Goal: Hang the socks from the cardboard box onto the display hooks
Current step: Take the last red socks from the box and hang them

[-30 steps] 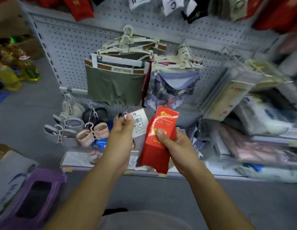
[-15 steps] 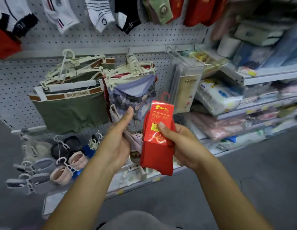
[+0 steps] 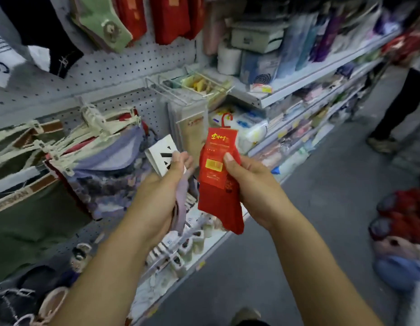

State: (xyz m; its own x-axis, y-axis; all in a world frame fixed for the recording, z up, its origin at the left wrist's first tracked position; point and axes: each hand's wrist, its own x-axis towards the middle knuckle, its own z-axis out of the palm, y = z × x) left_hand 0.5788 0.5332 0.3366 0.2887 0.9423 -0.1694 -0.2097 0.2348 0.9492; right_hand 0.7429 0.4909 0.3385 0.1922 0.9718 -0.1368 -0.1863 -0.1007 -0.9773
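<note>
My right hand (image 3: 249,184) grips a pair of red socks (image 3: 218,184) with a red card label and a small red plastic hook (image 3: 226,120) on top, held upright at the centre of the view. My left hand (image 3: 162,187) holds a pale lilac pair of socks (image 3: 182,208) with a white card label (image 3: 160,156) marked in black. More socks hang from the pegboard (image 3: 110,69) above: red pairs (image 3: 171,17), a green pair (image 3: 103,24) and black-and-white pairs (image 3: 28,38). The cardboard box is out of view.
Underwear on white hangers (image 3: 91,147) hangs on the pegboard to the left. Wire display hooks (image 3: 171,90) jut out ahead. Shelves of packaged goods (image 3: 298,95) run off to the right. A person's legs (image 3: 401,107) stand at far right, and bundles of goods (image 3: 404,234) lie on the grey floor.
The view has swung up and to the right along the shelving. Both hands have kept their socks, and the white label in my left hand has come back into sight.
</note>
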